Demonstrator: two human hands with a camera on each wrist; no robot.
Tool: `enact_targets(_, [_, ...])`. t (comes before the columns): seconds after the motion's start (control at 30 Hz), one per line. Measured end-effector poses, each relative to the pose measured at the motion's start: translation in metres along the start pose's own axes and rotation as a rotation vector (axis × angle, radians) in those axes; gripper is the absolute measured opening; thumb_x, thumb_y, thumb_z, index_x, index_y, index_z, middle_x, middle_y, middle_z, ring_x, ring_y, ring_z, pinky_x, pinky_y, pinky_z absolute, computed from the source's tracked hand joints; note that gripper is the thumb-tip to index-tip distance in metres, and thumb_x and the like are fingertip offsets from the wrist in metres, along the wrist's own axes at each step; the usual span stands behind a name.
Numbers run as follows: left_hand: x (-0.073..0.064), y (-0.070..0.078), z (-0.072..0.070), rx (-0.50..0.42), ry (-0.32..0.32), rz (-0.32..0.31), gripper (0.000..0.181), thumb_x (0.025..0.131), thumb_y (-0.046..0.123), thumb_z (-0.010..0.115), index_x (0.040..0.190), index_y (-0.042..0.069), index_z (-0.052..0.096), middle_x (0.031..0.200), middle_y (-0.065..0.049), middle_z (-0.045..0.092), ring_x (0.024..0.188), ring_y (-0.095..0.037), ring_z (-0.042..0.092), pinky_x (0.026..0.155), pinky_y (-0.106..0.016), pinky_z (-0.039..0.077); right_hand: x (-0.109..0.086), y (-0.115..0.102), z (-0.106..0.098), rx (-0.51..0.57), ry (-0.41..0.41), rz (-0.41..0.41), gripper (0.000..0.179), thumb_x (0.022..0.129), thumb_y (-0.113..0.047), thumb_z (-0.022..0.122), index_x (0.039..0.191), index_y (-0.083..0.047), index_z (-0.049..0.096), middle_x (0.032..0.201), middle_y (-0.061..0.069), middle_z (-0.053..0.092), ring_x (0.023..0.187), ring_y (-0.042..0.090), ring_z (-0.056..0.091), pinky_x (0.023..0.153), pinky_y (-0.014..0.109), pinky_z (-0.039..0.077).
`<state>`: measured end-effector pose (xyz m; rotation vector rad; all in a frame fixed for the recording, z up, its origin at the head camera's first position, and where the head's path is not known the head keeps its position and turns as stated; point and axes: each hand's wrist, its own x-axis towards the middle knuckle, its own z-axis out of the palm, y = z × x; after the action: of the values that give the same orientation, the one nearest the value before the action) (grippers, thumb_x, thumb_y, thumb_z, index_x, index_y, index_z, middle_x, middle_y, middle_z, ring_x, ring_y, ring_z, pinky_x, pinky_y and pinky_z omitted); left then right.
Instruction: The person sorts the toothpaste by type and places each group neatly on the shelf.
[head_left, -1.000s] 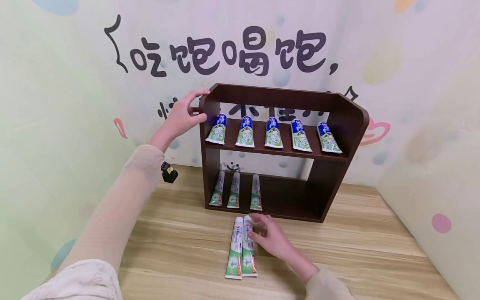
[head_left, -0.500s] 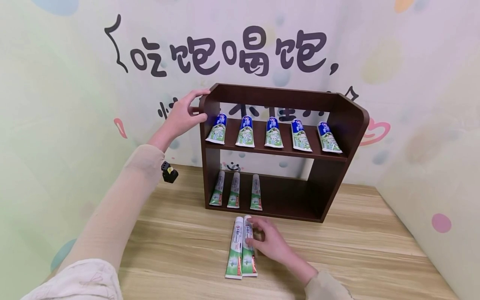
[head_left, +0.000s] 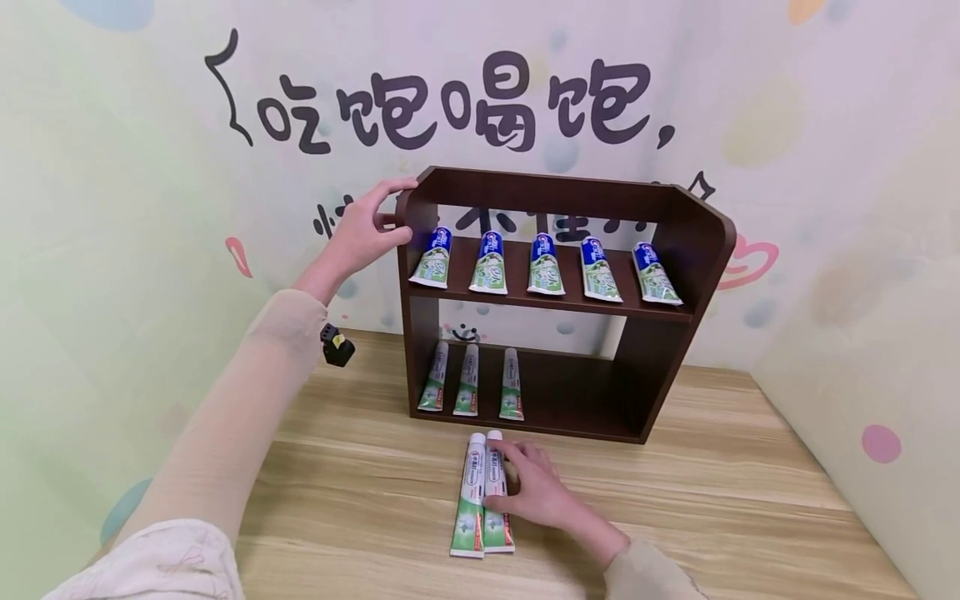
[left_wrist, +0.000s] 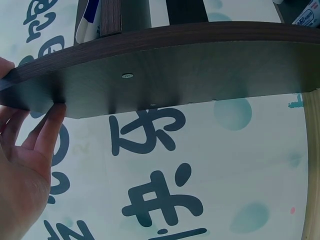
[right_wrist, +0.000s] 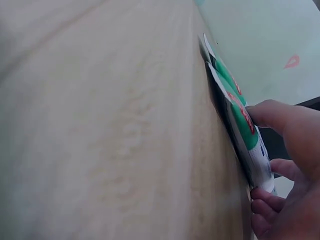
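In the head view my left hand [head_left: 363,229] grips the upper left side panel of a dark brown two-tier shelf [head_left: 555,185]; in the left wrist view its fingers [left_wrist: 47,130] press the panel's outer face. Two green-and-white toothpaste tubes lie side by side on the table before the shelf, caps away from me. My right hand [head_left: 542,487] is over the right toothpaste tube [head_left: 497,533], thumb across its upper face and fingers curled at its far right edge. The left toothpaste tube [head_left: 468,508] lies against it. The right wrist view shows the thumb [right_wrist: 272,114] on the green part.
Several blue-and-green toothpaste tubes [head_left: 545,267] lie in a row on the upper tier. Three green-and-white tubes [head_left: 467,383] lie on the lower tier's left half, with bare board [head_left: 573,400] to their right. A small black object [head_left: 337,346] stands left of the shelf.
My right hand has slid a little left and toward me over the right toothpaste tube, its thumb now farther down the tube. The left hand keeps its hold on the shelf.
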<state>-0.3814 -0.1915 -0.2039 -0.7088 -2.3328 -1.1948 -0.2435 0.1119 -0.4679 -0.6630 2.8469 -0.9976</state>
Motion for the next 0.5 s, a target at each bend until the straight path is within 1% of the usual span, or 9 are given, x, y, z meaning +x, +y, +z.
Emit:
enact_targets(0.13, [-0.001, 0.001, -0.001, 0.006, 0.001, 0.001, 0.06, 0.091, 0.008, 0.059, 0.148, 0.021, 0.044, 0.158, 0.006, 0.039, 0.106, -0.034, 0.069, 0.094, -0.036, 0.058, 0.0, -0.008, -0.002, -0.02, -0.017, 0.017, 0.084, 0.076, -0.037, 0.082, 0.148, -0.021, 0.044, 0.136, 0.018, 0.051, 0.124, 0.034, 0.045, 0.102, 0.062, 0.039])
enact_targets(0.3, [0.0, 0.0, -0.001, 0.004, 0.003, 0.003, 0.06, 0.091, 0.008, 0.06, 0.147, 0.021, 0.044, 0.158, 0.007, 0.039, 0.106, -0.033, 0.069, 0.094, -0.035, 0.058, -0.003, -0.015, -0.004, -0.077, -0.042, 0.039, 0.084, 0.076, -0.034, 0.082, 0.149, -0.021, 0.044, 0.121, 0.012, 0.056, 0.11, 0.024, 0.048, 0.093, 0.05, 0.044])
enact_targets(0.37, [0.0, 0.0, -0.001, 0.002, 0.002, 0.003, 0.06, 0.091, 0.009, 0.06, 0.147, 0.022, 0.044, 0.158, 0.007, 0.039, 0.106, -0.033, 0.069, 0.093, -0.034, 0.058, -0.003, -0.017, -0.005, -0.089, -0.049, 0.046, 0.085, 0.075, -0.031, 0.082, 0.15, -0.021, 0.044, 0.115, 0.01, 0.056, 0.104, 0.021, 0.048, 0.088, 0.044, 0.046])
enact_targets(0.5, [-0.001, 0.002, -0.001, -0.008, -0.005, -0.01, 0.06, 0.091, 0.009, 0.06, 0.148, 0.022, 0.044, 0.159, 0.005, 0.038, 0.108, -0.035, 0.068, 0.093, -0.033, 0.057, -0.005, -0.019, -0.006, -0.061, -0.062, 0.059, 0.087, 0.072, -0.022, 0.081, 0.151, -0.021, 0.042, 0.105, 0.008, 0.054, 0.092, 0.018, 0.048, 0.073, 0.032, 0.046])
